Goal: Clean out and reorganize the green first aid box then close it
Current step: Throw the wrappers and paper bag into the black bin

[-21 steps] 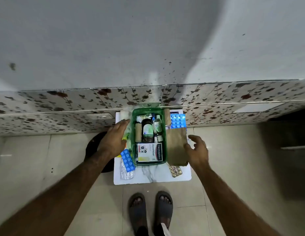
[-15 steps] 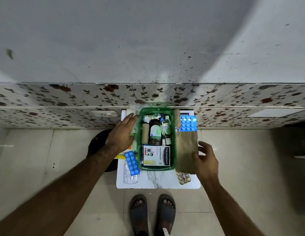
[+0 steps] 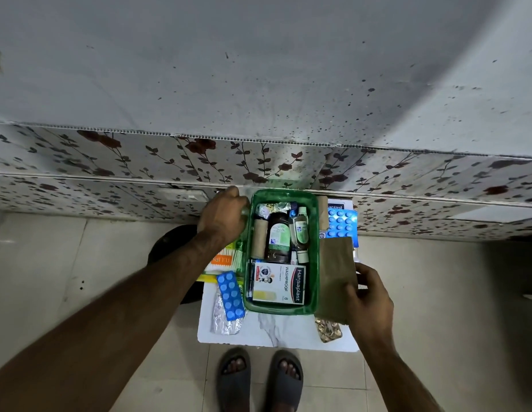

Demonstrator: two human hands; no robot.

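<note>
The green first aid box (image 3: 281, 311) stands open on a small white marble table (image 3: 276, 331). Inside it are a Hansaplast carton (image 3: 278, 282), a dark bottle (image 3: 279, 236), a small clear bottle (image 3: 300, 230) and a brown roll (image 3: 259, 237). My left hand (image 3: 223, 217) curls over the box's far left corner. My right hand (image 3: 367, 295) pinches a brown paper packet (image 3: 337, 272) lying along the box's right side, thumb on top.
A blue blister pack (image 3: 230, 294), a silver strip (image 3: 223, 322) and a cotton bud pack (image 3: 226, 258) lie left of the box. Another blue blister pack (image 3: 342, 223) and a gold strip (image 3: 328, 330) lie on its right. The flowered wall (image 3: 199, 153) is directly behind. My sandalled feet (image 3: 259, 379) are below the table.
My left hand slid from the box's left side up to its far left corner and curled shut. My right hand closed on the brown paper packet.
</note>
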